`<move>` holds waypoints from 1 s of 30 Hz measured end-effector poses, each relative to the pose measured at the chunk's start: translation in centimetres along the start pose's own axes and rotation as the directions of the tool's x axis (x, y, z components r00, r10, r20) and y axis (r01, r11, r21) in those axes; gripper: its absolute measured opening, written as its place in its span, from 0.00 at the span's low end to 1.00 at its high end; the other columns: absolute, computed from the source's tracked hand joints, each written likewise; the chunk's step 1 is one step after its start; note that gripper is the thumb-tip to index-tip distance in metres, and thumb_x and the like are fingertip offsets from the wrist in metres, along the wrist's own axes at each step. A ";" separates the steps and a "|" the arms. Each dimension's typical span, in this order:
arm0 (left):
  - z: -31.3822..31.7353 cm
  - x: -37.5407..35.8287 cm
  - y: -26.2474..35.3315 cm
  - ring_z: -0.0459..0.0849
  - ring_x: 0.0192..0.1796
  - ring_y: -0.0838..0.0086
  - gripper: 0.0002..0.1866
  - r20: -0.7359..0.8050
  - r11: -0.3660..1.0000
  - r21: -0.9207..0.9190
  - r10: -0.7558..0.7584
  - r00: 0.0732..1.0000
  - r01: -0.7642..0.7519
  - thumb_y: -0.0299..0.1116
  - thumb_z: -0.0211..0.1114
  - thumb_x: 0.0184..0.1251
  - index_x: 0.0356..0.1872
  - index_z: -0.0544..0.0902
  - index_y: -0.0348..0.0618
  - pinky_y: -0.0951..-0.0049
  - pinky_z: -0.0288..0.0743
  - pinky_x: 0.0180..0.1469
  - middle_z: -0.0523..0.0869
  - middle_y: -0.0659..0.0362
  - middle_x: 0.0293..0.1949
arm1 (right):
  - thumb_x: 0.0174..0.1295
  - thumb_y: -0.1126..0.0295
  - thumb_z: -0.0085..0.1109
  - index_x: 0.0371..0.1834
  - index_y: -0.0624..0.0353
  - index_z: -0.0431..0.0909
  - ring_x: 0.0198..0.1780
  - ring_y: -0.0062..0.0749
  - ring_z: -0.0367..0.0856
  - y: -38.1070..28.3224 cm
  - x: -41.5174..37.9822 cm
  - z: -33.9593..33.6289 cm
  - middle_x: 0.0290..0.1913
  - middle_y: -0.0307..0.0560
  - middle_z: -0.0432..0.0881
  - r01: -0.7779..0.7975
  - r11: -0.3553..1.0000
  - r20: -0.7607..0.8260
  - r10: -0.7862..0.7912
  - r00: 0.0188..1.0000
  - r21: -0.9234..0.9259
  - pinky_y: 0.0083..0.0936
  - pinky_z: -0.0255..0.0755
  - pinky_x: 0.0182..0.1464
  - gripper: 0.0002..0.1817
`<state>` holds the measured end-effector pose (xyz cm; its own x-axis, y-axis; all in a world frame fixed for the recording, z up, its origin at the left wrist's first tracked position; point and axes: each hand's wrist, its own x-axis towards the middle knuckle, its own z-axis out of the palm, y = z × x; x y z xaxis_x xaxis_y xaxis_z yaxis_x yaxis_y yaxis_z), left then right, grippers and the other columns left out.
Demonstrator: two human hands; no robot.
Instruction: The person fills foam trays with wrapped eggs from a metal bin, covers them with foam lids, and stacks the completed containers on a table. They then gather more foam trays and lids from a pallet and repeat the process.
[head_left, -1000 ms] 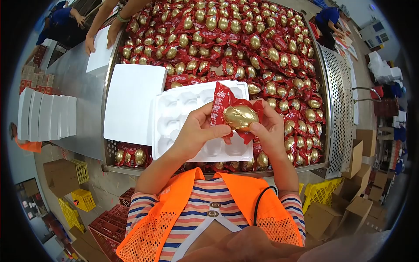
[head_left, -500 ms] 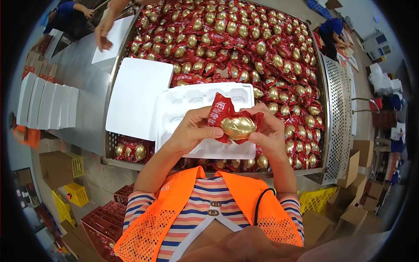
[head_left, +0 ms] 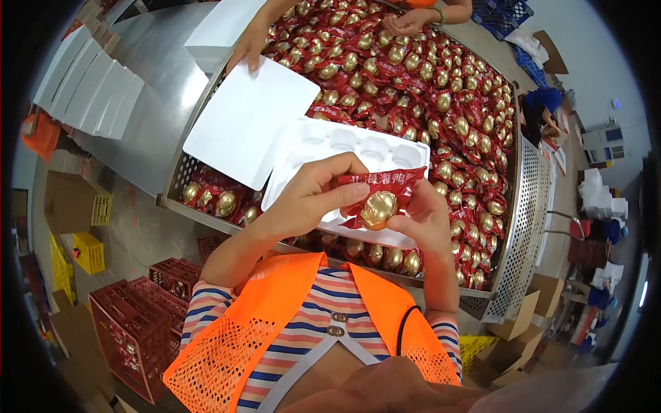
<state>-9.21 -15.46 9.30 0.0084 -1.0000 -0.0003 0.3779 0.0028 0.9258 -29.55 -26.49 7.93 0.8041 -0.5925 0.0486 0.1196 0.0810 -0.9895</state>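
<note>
A gold egg in a red printed wrapper (head_left: 379,208) is held between both hands above a white foam tray. My left hand (head_left: 315,196) pinches the wrapper's left side with thumb and fingers. My right hand (head_left: 423,217) grips its right side, thumb at the gold part. The white tray (head_left: 281,171) has round hollows, and my hands cover part of it. Left of it lies a flat white foam lid (head_left: 241,124). Many more wrapped gold eggs (head_left: 443,102) fill the perforated metal bin under and behind the tray.
A co-worker's hand (head_left: 249,47) touches the lid's far edge; another person's hand (head_left: 406,22) is over the far eggs. White foam boxes (head_left: 89,82) stack at the left. The metal bin rim (head_left: 206,219) runs in front. Red crates (head_left: 131,330) stand on the floor.
The view has turned, shifting the bin and tray. The wrapped egg has been turned so its printed strip lies across the top. The co-worker's hand has come to the lid, and another hand has appeared.
</note>
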 end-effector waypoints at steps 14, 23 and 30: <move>1.3 -0.3 -0.4 0.75 0.38 0.84 0.05 -0.020 0.991 -0.082 0.102 0.995 -0.103 0.24 0.58 0.72 0.43 0.78 0.33 0.82 0.69 0.42 0.80 0.62 0.36 | 0.47 0.75 0.77 0.55 0.69 0.77 0.54 0.28 0.79 0.1 -1.0 -0.1 0.52 0.44 0.78 0.137 0.990 -0.014 -0.137 0.990 -0.034 0.27 0.75 0.58 0.29; 1.5 -0.1 -0.6 0.72 0.38 0.86 0.04 0.014 0.992 -0.084 0.096 0.995 -0.095 0.26 0.58 0.73 0.43 0.76 0.36 0.83 0.67 0.42 0.77 0.64 0.36 | 0.47 0.75 0.78 0.55 0.68 0.77 0.55 0.30 0.77 0.4 -1.0 -0.9 0.52 0.44 0.77 0.157 0.987 0.019 -0.156 0.988 -0.022 0.27 0.71 0.59 0.30; 2.3 1.0 -2.8 0.76 0.41 0.84 0.08 0.007 0.998 -0.017 0.066 0.998 -0.066 0.29 0.58 0.74 0.48 0.76 0.36 0.79 0.72 0.46 0.80 0.62 0.40 | 0.47 0.71 0.78 0.69 0.67 0.64 0.63 0.34 0.74 1.7 -2.6 -2.0 0.63 0.48 0.73 0.001 0.994 -0.079 -0.010 0.997 -0.110 0.33 0.68 0.65 0.45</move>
<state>-12.36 -16.48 7.57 0.0268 -0.9976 0.0639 0.3919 0.0693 0.9174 -32.61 -26.36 5.81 0.7542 -0.6549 0.0475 0.0555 -0.0085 -0.9984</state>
